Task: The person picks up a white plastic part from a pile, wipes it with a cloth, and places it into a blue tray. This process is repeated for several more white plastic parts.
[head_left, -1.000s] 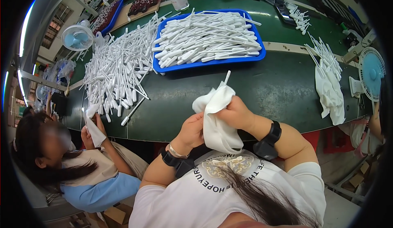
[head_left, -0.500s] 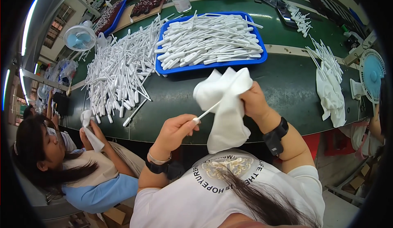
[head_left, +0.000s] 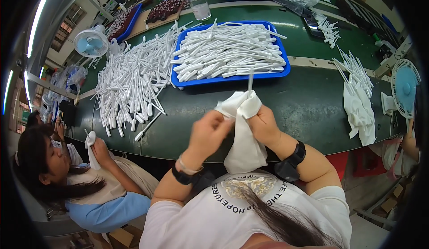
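Observation:
My right hand [head_left: 264, 124] grips a white cloth [head_left: 243, 137] wrapped around a thin white plastic stick [head_left: 250, 80], whose upper end pokes straight up out of the cloth. My left hand [head_left: 206, 132] pinches the cloth's left edge beside it. Both hands are raised above the front edge of the green table [head_left: 308, 106]. Beyond them stands a blue tray [head_left: 279, 72] filled with white sticks. A large loose heap of white sticks [head_left: 132, 81] lies to its left.
A person at my left [head_left: 62, 168] holds a white cloth [head_left: 91, 148] at the table edge. More sticks and a white cloth [head_left: 359, 110] lie at the right near a blue fan [head_left: 404, 88]. Another fan [head_left: 90, 43], a glass jar [head_left: 200, 6] and further trays stand at the back.
My left hand, which had drawn away down-left holding the stick's end, has come back to the cloth. The stick now stands upright out of the cloth in my right hand.

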